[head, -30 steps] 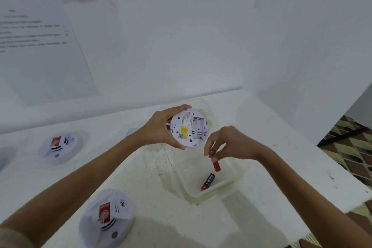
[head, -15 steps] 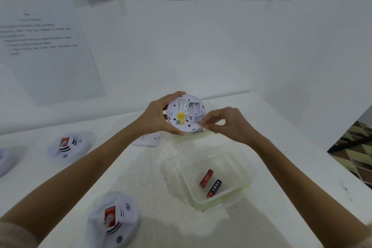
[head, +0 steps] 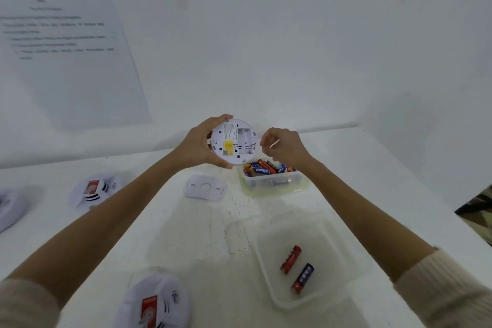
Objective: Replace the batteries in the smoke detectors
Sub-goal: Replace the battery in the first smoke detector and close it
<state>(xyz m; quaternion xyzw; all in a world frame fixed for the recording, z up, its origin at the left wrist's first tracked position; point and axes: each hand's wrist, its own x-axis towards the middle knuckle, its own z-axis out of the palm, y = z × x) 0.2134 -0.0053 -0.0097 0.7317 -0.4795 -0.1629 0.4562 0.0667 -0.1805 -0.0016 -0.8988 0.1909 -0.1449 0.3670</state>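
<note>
A white table (head: 372, 181) fills the lower view, with a printed sheet (head: 66, 61) taped to the wall at left

A clear near tub (head: 327, 247) sits at the lower right and holds 2 batteries lying apart: a red cell (head: 291, 259) and a blue cell (head: 302, 278) with a red end

A smaller far tub (head: 274, 184) stands farther back, under the hands, packed with spare cells (head: 262, 168)

3 detectors rest face up on the table: 1 at the bottom edge (head: 157, 301), 1 at left (head: 93, 192), and 1 cut off by the left frame edge (head: 10, 208)

A loose backplate (head: 205, 188) lies flat just left of the far tub

The held detector (head: 234, 142) is raised above the table, its back toward the camera, showing a yellow label and an open, empty battery bay

The left hand (head: 197, 144) grips it by the rim, thumb below and fingers over the top

The right hand (head: 285, 146) is just beside its right edge with fingers curled; I cannot tell whether it pinches anything
</note>
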